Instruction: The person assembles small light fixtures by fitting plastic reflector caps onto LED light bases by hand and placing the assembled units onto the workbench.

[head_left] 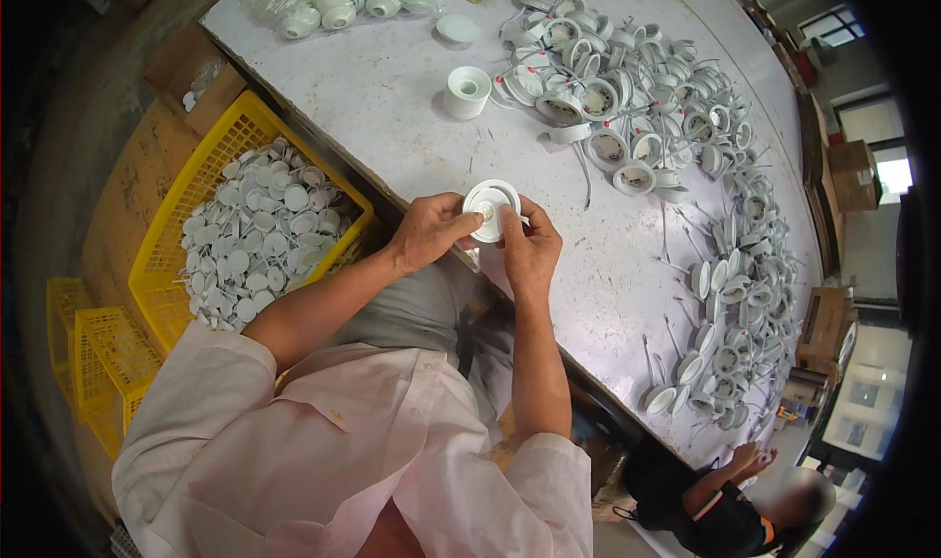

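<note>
Between my two hands, over the near edge of the table, is a round white lamp housing (pixel 493 194) with its hollow side turned up toward me. My left hand (pixel 436 229) grips its left rim, the thumb reaching inside to the middle. From the right, my right hand (pixel 530 247) holds the rim with its thumb pressed inside as well. A small pale yellowish part (pixel 485 209) shows at the centre, partly covered by the thumbs. Beyond my hands a white cylindrical piece (pixel 467 93) stands upright on the table, with a white disc (pixel 457 29) lying farther back.
A large heap of white round lamp parts with wires (pixel 637 107) spreads along the table's far and right side. Left of me, a yellow crate (pixel 201 181) holds many white discs. A plastic bag of white cups (pixel 338 0) lies far left. Another person (pixel 730 504) works at lower right.
</note>
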A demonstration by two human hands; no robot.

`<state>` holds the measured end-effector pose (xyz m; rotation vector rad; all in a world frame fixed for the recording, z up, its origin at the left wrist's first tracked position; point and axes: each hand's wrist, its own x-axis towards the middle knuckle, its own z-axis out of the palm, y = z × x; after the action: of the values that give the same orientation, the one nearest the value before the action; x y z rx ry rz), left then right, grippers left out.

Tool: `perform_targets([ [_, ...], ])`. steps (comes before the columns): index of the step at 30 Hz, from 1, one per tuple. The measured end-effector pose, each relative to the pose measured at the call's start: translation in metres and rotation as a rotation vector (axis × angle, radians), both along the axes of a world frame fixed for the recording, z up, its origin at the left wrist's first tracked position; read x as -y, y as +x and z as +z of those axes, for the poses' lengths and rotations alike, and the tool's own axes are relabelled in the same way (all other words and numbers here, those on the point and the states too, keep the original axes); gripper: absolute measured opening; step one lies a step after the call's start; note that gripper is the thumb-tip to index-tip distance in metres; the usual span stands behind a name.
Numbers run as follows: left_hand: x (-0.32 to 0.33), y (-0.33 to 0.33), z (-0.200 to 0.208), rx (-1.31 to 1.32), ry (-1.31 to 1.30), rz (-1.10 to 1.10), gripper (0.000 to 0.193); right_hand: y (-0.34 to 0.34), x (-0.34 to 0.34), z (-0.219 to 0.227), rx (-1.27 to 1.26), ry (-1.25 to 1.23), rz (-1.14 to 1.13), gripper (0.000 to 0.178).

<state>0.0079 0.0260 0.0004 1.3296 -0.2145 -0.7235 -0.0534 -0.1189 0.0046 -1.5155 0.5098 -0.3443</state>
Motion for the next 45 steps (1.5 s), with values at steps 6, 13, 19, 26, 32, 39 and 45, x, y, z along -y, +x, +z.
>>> perform_targets([
  [6,0.011,-0.006,0.0,0.052,0.014,0.017,0.03,-0.007,-0.001,-0.008,0.035,-0.146,-0.131,0.024],
  [13,0.017,-0.004,-0.005,0.05,0.129,0.036,0.028,-0.013,-0.002,-0.005,0.027,-0.166,-0.156,0.024],
  [19,0.02,-0.008,0.005,-0.034,0.108,0.0,0.025,-0.02,-0.001,-0.007,0.04,-0.182,-0.185,0.024],
  [26,0.015,-0.001,-0.002,-0.135,-0.064,-0.236,0.03,-0.027,0.007,-0.007,0.015,-0.181,-0.245,0.018],
  [32,0.02,0.001,0.004,-0.128,0.026,-0.282,0.027,-0.034,0.016,-0.007,-0.046,-0.05,-0.234,0.024],
  [39,0.032,0.001,-0.002,-0.077,0.123,-0.359,0.023,-0.055,0.039,0.013,0.218,-0.763,0.16,0.071],
  [45,0.073,-0.009,-0.002,-0.098,0.172,-0.53,0.022,-0.079,0.064,0.023,0.104,-1.101,0.132,0.064],
])
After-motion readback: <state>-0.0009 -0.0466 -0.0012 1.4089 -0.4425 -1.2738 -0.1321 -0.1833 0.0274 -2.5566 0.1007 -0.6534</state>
